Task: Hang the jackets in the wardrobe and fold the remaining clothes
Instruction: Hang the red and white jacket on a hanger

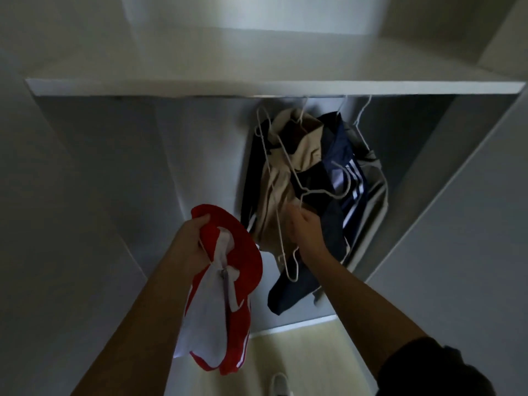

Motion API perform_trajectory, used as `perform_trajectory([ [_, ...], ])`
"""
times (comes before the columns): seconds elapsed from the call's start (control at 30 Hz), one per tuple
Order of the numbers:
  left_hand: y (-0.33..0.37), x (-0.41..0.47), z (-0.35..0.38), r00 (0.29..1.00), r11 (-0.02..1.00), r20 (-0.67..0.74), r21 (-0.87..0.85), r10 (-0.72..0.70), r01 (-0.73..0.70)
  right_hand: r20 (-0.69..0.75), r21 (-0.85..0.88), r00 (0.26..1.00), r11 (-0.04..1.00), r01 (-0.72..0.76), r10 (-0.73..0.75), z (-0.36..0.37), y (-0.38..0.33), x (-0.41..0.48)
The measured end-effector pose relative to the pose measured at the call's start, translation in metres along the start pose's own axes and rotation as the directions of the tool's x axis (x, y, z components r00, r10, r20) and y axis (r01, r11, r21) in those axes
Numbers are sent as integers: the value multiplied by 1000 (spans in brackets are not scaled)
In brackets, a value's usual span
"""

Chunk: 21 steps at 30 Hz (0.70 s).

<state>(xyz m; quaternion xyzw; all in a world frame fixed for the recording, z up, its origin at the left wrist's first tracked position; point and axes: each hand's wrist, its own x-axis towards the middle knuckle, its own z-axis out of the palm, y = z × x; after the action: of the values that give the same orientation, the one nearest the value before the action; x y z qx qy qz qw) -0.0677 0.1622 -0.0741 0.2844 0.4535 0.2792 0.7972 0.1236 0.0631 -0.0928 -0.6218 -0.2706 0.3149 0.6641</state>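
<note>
Inside the wardrobe, under its shelf, a beige jacket, a navy striped jacket and a grey garment hang bunched together; right hand grips a white hanger against them, left hand clutches the red-and-white jacket out front

We stand at a home wardrobe: white shelf at twelve o'clock, jackets on wire hangers at two o'clock, pale floor at six.
</note>
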Motion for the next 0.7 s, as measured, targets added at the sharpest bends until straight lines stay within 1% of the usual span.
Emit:
perform_trajectory([
  [0.1,-12,-7,7,998,993,62,115,-23,15,-50,-56,997,997,59,-61,-20,-12,-12],
  [0.2,-19,-14,13,993,982,114,188,-38,16,-185,-66,980,996,67,-78,-32,-24,-20],
  [0.27,-21,-20,16,990,979,131,205,-48,20,-251,15,963,994,106,-99,-37,-29,-33],
  [0.37,-24,-24,21,991,976,126,217,-49,20,-274,160,952,969,188,-139,-47,-38,-61],
  [0.53,-36,-32,45,982,971,173,238,-77,34,-333,306,906,879,365,-260,-61,-59,-92],
  [0.6,-43,-36,60,978,972,191,231,-77,32,-338,363,896,839,405,-287,-62,-63,-98],
  [0.7,-53,-44,84,971,970,222,240,-87,32,-370,399,881,806,437,-294,-63,-67,-101],
])
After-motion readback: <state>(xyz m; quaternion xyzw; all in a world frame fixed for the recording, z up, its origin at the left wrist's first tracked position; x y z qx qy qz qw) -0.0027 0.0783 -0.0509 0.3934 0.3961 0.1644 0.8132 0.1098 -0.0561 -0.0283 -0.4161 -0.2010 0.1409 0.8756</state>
